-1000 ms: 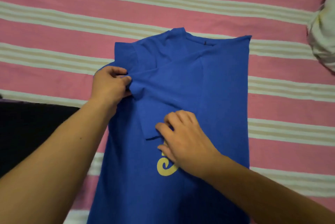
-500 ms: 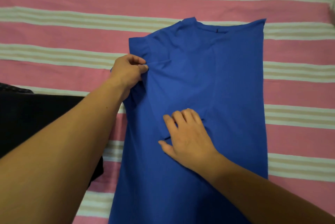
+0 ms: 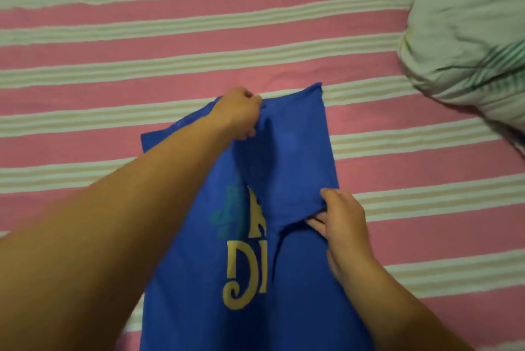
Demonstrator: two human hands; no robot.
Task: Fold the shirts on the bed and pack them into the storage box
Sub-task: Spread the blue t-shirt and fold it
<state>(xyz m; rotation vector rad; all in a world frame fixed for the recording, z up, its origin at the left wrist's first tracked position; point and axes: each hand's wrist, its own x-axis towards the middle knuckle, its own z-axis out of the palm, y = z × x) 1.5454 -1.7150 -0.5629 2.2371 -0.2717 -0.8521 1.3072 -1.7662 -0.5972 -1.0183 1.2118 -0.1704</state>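
A blue shirt (image 3: 295,148) with a yellow and teal print lies lengthwise on the pink striped bed (image 3: 170,46). Its right side is folded over the middle, hiding part of the print. My left hand (image 3: 241,114) grips the fabric near the collar at the shirt's far end. My right hand (image 3: 341,217) pinches the edge of the folded sleeve at the shirt's right side, about halfway down. The storage box is not in view.
A crumpled pale green blanket or pillow (image 3: 466,38) lies at the far right of the bed. Striped sheet surrounds the shirt on the left, right and far sides.
The left side of the shirt has been unfolded, showing more print. My left hand moved up to the collar, and my right hand shifted right to pinch the sleeve edge. The view has tilted.
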